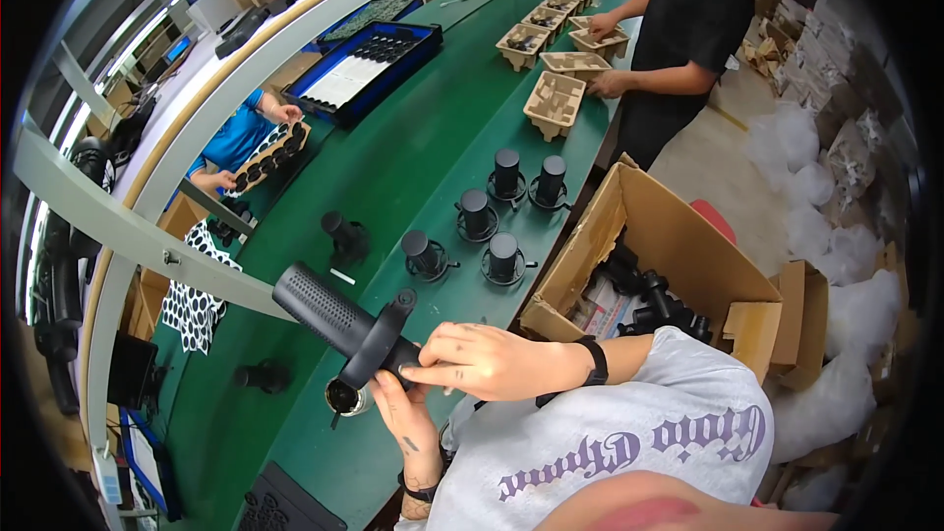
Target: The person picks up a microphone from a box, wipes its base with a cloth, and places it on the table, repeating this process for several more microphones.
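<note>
I hold a black cylindrical device [329, 313] with a perforated textured handle and a round flange over the green table [393, 167]. My left hand [405, 415] grips its lower end from beneath, near the open round base [344, 397]. My right hand [482, 361] closes over the flange from the right; a black band sits on that wrist. Several identical black devices [489, 221] stand upright on their flanges further up the table.
An open cardboard box [678, 256] with more black devices stands at my right. Pulp trays [554, 103] lie at the far end, where a person in black handles them. A blue tray [369, 64] and a person in blue are across the table. White bags lie on the floor.
</note>
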Motion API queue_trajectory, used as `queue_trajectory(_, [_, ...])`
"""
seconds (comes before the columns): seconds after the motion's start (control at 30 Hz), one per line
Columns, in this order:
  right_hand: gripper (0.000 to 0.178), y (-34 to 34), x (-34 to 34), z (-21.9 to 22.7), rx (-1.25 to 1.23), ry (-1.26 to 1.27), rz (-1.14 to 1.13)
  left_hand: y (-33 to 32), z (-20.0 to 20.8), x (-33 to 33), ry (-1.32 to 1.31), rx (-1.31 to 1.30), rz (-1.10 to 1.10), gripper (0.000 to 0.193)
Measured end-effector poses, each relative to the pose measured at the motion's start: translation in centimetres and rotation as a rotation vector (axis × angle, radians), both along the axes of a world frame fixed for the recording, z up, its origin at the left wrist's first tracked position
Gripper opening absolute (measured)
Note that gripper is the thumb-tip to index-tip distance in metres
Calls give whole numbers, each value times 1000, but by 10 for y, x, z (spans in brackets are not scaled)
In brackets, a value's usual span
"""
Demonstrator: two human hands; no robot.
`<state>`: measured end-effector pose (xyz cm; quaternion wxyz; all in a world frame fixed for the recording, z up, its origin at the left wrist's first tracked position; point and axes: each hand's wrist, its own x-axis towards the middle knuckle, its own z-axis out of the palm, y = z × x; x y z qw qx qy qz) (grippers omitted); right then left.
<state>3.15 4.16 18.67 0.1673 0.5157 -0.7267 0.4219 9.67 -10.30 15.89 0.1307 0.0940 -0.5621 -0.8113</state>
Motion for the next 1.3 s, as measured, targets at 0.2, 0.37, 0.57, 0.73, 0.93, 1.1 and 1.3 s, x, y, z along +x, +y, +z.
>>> queue_trajectory(0.2, [44,-5,-3,9,-26,-34,-25,-5,-3,1,-117,42,-5,46])
queue_trajectory(0.37, [30,-10,-12,-28,-133,-271,57,-42,10,-3,-24,229,183,57])
queue_trajectory(0.57, [27,-26,-69,-97,47,-345,-162,-35,39,-11,73,525,-198,63])
queue_trajectory(0.73, [14,-31,-84,-75,-270,-1044,-2,-27,53,0,141,417,-251,67])
queue_trajectory(0.93, [32,-33,-93,-26,-558,-1469,243,-21,62,7,187,415,-350,67])
queue_trajectory(1.1, [56,-43,-89,5,-665,-1555,662,-12,60,8,124,335,-454,63])
queue_trajectory(1.3, [62,-42,-86,26,-648,-1501,861,-2,52,-6,109,616,-716,72])
